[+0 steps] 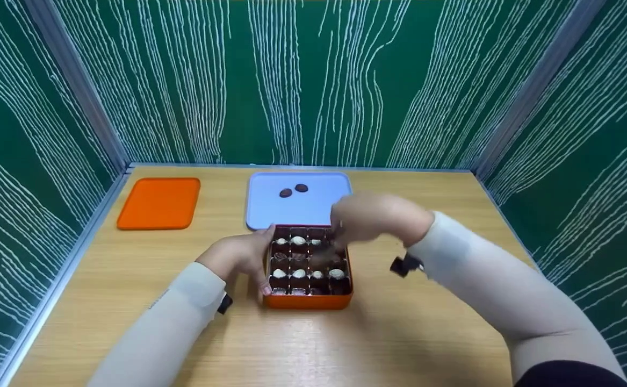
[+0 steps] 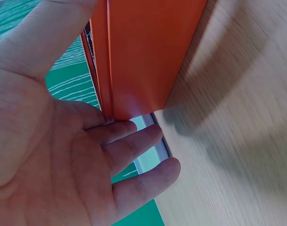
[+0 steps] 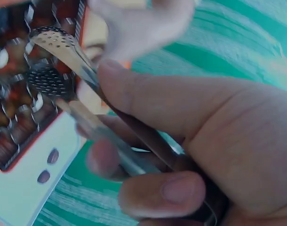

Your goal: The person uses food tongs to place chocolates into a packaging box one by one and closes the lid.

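A square orange box of chocolates stands on the table, its dark divided insert holding white and brown pieces. At its left side my left hand grips it, thumb at the near corner and fingers around the far one; some fingers extend past the edge in the left wrist view. My right hand, blurred, is over the box's right side. It holds metal tongs with perforated spoon-shaped ends, which stand apart over the insert in the right wrist view. No chocolate shows between them.
Behind the box lies a pale blue tray bearing two dark chocolates. An orange tray is at the back left of the wooden table. Green panels with white lines enclose the table's back and sides.
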Tool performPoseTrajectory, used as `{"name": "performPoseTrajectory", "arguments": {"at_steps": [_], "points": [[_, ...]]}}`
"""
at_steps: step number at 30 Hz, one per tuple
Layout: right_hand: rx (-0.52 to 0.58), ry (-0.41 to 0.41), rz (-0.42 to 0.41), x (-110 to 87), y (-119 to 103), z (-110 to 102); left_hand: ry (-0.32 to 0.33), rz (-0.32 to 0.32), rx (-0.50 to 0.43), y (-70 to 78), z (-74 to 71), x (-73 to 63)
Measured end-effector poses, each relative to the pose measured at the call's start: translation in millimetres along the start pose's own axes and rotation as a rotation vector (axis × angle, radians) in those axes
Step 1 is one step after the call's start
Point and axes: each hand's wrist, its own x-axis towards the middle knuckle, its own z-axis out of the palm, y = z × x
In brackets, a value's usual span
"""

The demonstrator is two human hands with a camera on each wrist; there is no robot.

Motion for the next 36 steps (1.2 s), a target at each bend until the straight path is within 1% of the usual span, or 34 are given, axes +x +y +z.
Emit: {"name": "performPoseTrajectory", "arguments": {"at_steps": [2, 5, 7, 10, 14, 18, 20, 21, 25, 28, 30, 32, 35, 36], "points": [[0.036, 0.093, 0.001, 12.8, 17.6, -4.0, 0.002, 0.003, 0.012, 0.7, -0.5, -0.5], [0.085, 0.233, 0.046, 42.4, 45.2, -0.7, 0.004, -0.006, 0.021, 2.2, -1.4, -0.7], [0.118, 0.294, 0.121, 64.3, 61.3, 5.1, 0.006, -0.009, 0.031, 3.4, -1.7, -0.6], [0.182, 0.366, 0.223, 95.6, 82.1, 15.7, 0.007, -0.005, 0.050, 6.0, -1.9, 0.2], [0.256, 0.413, 0.318, 128.6, 100.0, 26.3, 0.003, -0.011, 0.048, 8.7, -1.3, 2.1], [0.349, 0.399, 0.370, 153.0, 108.2, 32.9, -0.001, -0.017, 0.022, 10.5, -0.2, 4.1], [0.382, 0.394, 0.381, 162.2, 110.5, 37.0, 0.000, -0.017, 0.018, 11.0, 0.1, 5.2], [0.403, 0.394, 0.383, 165.8, 111.2, 39.2, 0.000, -0.016, 0.021, 11.4, 0.1, 5.3], [0.411, 0.406, 0.379, 172.7, 111.4, 48.0, 0.002, -0.022, 0.036, 10.6, 0.7, 5.5], [0.345, 0.398, 0.367, 171.9, 110.9, 50.7, 0.005, -0.020, 0.048, 8.7, 0.8, 4.3], [0.321, 0.392, 0.354, 167.2, 110.7, 49.5, 0.010, -0.018, 0.049, 7.0, 0.6, 3.3], [0.272, 0.365, 0.343, 160.3, 110.6, 46.0, 0.012, -0.016, 0.048, 5.1, -0.2, 2.4], [0.229, 0.320, 0.334, 147.2, 109.2, 37.9, 0.011, -0.024, 0.034, 1.8, -1.7, 0.7], [0.192, 0.303, 0.329, 143.0, 108.2, 34.8, 0.008, -0.029, 0.033, 0.7, -2.5, 0.0]]}}
